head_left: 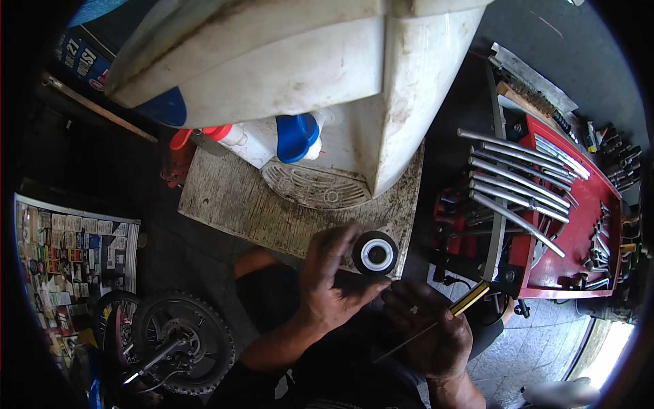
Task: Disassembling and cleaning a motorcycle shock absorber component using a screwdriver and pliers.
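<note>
My left hand (pixel 328 283) has its thumb and fingers spread around the near left side of a black round part (pixel 362 247) with a pale metal ring in its top. That part stands at the near right corner of a worn wooden board (pixel 225 198); whether my fingers touch it, I cannot tell. Palm up, my right hand (pixel 436 337) holds a screwdriver (pixel 470 298) with a yellow and black handle under the thumb. Its thin shaft slants down to the left across the fingers. A small shiny piece (pixel 414 310) lies on the same palm.
A large dirty white plastic housing (pixel 306 68) stands on the board, with a blue-capped container (pixel 296 138) inside. Right is a red tool drawer (pixel 579 232) with several metal bars (pixel 518 184) across its edge. A knobby tyre (pixel 221 337) and a product-covered panel (pixel 75 259) are left.
</note>
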Action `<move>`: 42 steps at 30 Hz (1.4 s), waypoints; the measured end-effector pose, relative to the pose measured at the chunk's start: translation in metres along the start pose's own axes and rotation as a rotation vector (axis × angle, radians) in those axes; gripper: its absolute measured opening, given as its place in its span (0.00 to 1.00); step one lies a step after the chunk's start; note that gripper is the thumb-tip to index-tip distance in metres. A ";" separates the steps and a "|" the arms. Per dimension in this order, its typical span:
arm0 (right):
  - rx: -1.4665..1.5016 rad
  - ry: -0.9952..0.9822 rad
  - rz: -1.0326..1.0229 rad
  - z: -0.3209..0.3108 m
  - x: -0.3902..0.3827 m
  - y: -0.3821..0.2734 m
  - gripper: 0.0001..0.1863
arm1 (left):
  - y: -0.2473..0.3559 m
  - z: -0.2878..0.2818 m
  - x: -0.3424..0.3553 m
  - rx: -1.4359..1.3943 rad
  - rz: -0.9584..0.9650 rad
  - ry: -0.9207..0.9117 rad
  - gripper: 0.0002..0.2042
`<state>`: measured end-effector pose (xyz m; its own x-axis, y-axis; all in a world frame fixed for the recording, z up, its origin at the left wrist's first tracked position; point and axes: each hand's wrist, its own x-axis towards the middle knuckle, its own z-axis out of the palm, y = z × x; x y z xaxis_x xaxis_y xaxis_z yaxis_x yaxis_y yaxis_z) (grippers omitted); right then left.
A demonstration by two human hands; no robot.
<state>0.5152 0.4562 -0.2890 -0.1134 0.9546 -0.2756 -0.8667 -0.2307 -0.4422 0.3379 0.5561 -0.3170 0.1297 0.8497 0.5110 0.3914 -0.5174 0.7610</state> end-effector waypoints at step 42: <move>-0.947 0.089 -0.135 0.046 -0.001 -0.041 0.11 | 0.059 -0.011 -0.022 0.002 -0.056 -0.118 0.15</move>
<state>0.5288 0.4735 -0.2314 0.0295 0.9754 -0.2183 -0.1132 -0.2138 -0.9703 0.3479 0.5058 -0.2783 0.2142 0.8834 0.4168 0.4032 -0.4687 0.7860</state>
